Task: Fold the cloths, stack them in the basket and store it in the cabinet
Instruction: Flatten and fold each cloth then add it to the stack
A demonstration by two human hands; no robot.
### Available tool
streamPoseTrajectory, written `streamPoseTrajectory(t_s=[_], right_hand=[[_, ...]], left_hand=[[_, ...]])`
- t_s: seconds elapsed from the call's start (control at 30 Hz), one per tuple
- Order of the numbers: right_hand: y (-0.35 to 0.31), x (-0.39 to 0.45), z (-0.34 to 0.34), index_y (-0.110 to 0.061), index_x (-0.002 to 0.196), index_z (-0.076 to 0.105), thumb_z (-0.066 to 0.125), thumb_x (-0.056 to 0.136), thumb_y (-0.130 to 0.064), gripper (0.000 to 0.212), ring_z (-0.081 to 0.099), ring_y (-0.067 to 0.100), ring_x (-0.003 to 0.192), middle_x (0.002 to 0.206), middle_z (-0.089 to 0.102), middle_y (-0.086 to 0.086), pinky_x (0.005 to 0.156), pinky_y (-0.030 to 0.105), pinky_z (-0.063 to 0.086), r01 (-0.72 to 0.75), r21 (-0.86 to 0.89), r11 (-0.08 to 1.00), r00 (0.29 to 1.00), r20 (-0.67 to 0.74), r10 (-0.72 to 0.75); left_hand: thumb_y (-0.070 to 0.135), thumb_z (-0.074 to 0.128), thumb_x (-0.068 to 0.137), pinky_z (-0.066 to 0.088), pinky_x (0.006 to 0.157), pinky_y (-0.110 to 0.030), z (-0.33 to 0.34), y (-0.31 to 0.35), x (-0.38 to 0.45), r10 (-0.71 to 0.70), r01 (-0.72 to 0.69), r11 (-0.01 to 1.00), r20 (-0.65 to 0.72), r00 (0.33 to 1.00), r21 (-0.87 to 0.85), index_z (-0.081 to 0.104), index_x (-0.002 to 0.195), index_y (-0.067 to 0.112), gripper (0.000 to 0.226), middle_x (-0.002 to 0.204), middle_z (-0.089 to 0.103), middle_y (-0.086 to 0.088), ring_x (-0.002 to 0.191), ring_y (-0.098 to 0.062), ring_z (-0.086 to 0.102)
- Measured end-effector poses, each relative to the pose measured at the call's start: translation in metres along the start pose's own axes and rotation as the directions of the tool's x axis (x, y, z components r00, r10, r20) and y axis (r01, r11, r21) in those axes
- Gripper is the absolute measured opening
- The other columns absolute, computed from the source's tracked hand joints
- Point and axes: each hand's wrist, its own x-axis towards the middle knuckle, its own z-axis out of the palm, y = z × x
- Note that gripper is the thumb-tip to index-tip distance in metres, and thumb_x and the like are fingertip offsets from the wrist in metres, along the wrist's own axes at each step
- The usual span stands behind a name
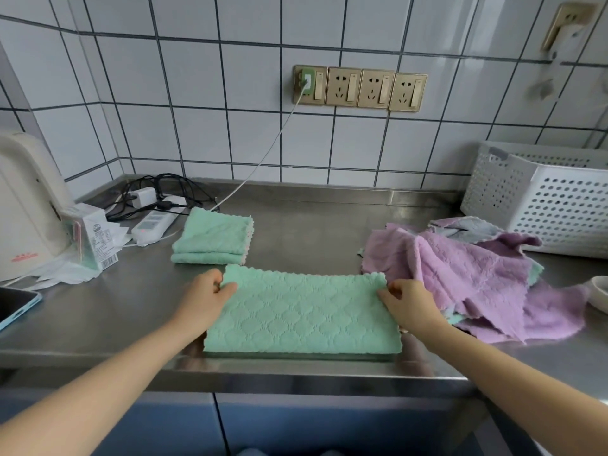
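A green cloth [302, 314], folded in half into a wide rectangle, lies near the front edge of the steel counter [316, 225]. My left hand [207, 297] pinches its far left corner. My right hand [408, 304] pinches its far right corner. Behind it to the left sits a stack of two folded green cloths [212, 236]. A loose heap of purple cloths [470, 278] with bits of grey and green lies to the right. The white perforated basket [539, 195] stands at the back right, tilted against the wall.
At the left stand a cream appliance [26, 205], a small carton [90, 235], crumpled paper, a power strip [153, 225] with tangled cables, and a phone [16, 307]. A white dish [600, 291] peeks in at right. Blue cabinet doors [296, 422] are below the counter.
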Motion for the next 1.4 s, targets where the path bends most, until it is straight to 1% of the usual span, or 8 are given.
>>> streamPoseTrajectory(t_s=[0.3,0.53,0.7,0.8,0.93,1.07,1.23,1.4], right_hand=[[-0.005,0.003,0.002,0.008,0.092,0.065,0.062,0.087,-0.013,0.022,0.053,0.022,0.062,0.076,0.058,0.010,0.063,0.036,0.057,-0.013,-0.109,0.994,0.999,0.041,0.018],[-0.017,-0.004,-0.010,0.001,0.092,0.054,0.060,0.083,-0.014,0.019,0.055,0.028,0.078,0.081,0.059,0.012,0.057,0.034,0.047,0.069,-0.290,0.955,0.995,0.095,-0.043],[-0.025,-0.031,-0.024,-0.004,0.098,0.054,0.054,0.087,-0.009,0.012,0.059,0.031,0.088,0.096,0.059,0.010,0.062,0.031,0.041,0.399,-0.536,0.744,0.910,0.129,-0.394],[-0.026,-0.051,-0.018,-0.010,0.115,0.063,0.052,0.092,-0.018,0.026,0.060,0.025,0.101,0.116,0.061,0.004,0.080,0.033,0.051,0.664,-0.460,0.590,0.725,0.203,-0.658],[-0.010,-0.060,0.004,-0.017,0.129,0.058,0.042,0.097,-0.026,0.037,0.056,0.022,0.114,0.131,0.058,0.002,0.100,0.032,0.044,0.821,-0.285,0.494,0.569,0.460,-0.682],[0.020,-0.067,-0.002,-0.020,0.129,0.057,0.033,0.097,-0.031,0.042,0.056,0.019,0.116,0.134,0.056,-0.001,0.097,0.030,0.047,0.824,-0.312,0.473,0.566,0.483,-0.668],[0.034,-0.065,-0.023,-0.015,0.112,0.068,0.026,0.101,-0.038,0.049,0.067,0.016,0.095,0.114,0.067,0.001,0.079,0.025,0.054,0.830,-0.354,0.431,0.548,0.370,-0.750],[0.032,-0.059,-0.015,-0.012,0.098,0.065,0.054,0.089,-0.013,0.014,0.060,0.021,0.079,0.094,0.063,0.002,0.064,0.036,0.054,0.835,-0.406,0.371,0.528,0.400,-0.749]], left_hand=[[0.021,0.071,0.082,0.046,0.068,-0.034,0.000,0.001,0.001,-0.035,0.043,0.984,-0.045,0.998,0.174,0.064,0.078,0.003,0.020,0.067,0.065,-0.014,0.072,-0.029,0.059],[0.019,0.067,0.085,0.042,0.061,-0.031,-0.007,0.005,0.003,-0.028,0.013,0.981,0.073,0.997,0.193,0.066,0.111,0.008,0.028,0.061,0.063,-0.008,0.063,-0.026,0.058],[0.020,0.060,0.089,0.050,0.075,-0.040,-0.014,0.013,-0.013,0.166,-0.125,0.889,-0.056,0.984,0.441,0.049,0.131,0.015,0.044,0.097,0.057,-0.004,0.092,-0.031,0.060],[0.020,0.058,0.091,0.043,0.096,-0.032,-0.006,0.042,-0.047,0.398,-0.421,0.889,0.150,0.905,0.181,0.057,0.126,0.020,0.035,0.113,0.053,0.007,0.103,-0.011,0.053],[0.057,0.032,0.093,0.007,0.116,-0.022,0.015,0.050,-0.088,0.404,-0.581,0.798,0.571,0.715,0.163,0.031,0.145,0.037,0.056,0.146,0.019,0.027,0.139,0.006,0.010],[0.068,0.005,0.083,-0.009,0.118,-0.026,0.007,0.025,-0.098,0.352,-0.640,0.705,0.633,0.689,0.304,0.002,0.147,0.045,0.069,0.151,-0.016,0.029,0.137,0.010,-0.022],[0.075,0.003,0.081,-0.013,0.114,-0.021,-0.022,0.003,-0.094,0.323,-0.675,0.659,0.685,0.653,0.332,-0.010,0.145,0.043,0.073,0.151,-0.021,0.028,0.135,0.008,-0.028],[0.080,-0.008,0.076,-0.015,0.114,-0.021,-0.032,-0.002,-0.082,0.306,-0.697,0.606,0.696,0.649,0.384,-0.012,0.146,0.038,0.082,0.154,-0.019,0.022,0.135,0.008,-0.028]])
